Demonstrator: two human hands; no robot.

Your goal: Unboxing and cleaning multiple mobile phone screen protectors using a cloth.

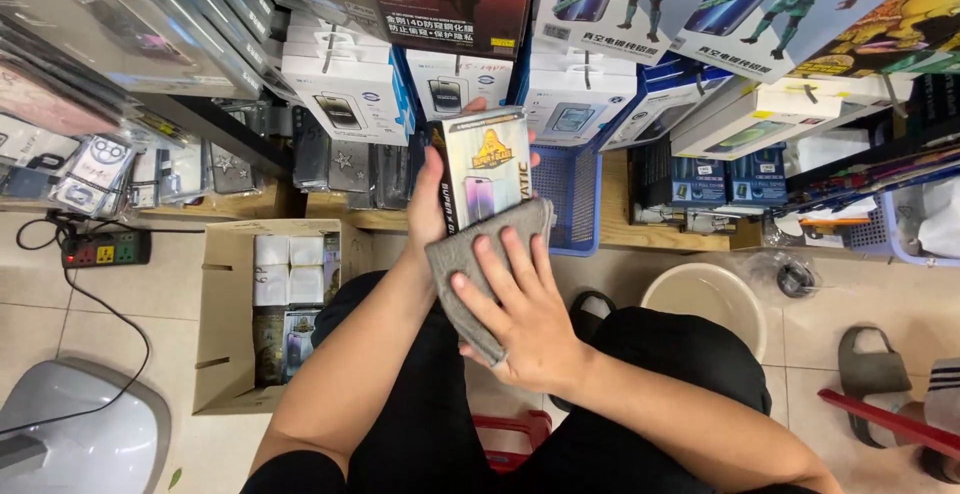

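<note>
In the left hand (428,204) is a glossy printed card box (484,166) with a sheen of clear film, and under the right hand (520,314) lies a grey cloth (470,254), matt and softly napped, pressed against that box's lower edge. Left of the left forearm stands a matt brown corrugated cardboard carton (222,324) on smooth, faintly shiny floor tiles (840,294), while just beyond the hands a blue plastic basket (570,194) shows a latticed wall

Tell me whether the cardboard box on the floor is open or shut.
Open. The cardboard box has its top flaps turned out, and small white boxes and a darker package show inside it.
</note>
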